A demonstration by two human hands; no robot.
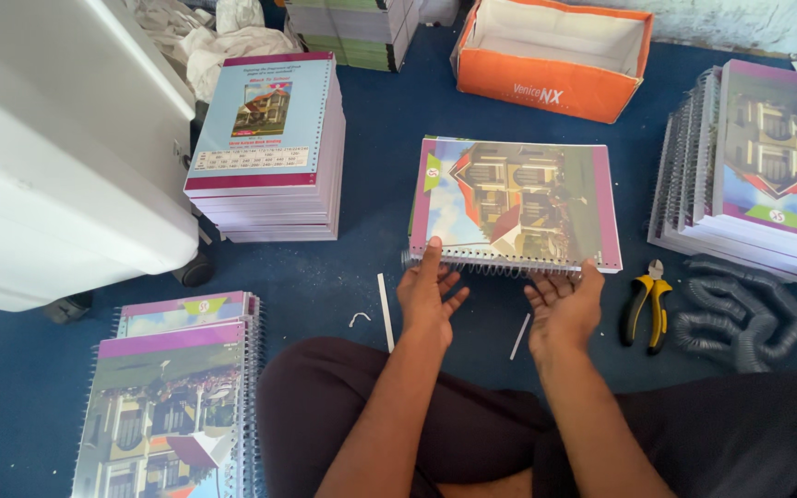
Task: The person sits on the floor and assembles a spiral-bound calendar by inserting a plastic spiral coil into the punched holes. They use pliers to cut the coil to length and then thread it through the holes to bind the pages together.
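I am seeing the spiral-bound notebook [515, 205], its cover showing a house picture with purple side bands, lying flat on the blue floor with its wire coil edge facing me.

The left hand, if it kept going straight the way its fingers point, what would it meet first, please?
The left hand already touches the spiral edge of the notebook with its thumb. Straight on, it would slide over that cover; beyond lies the orange box, though depth is uncertain.
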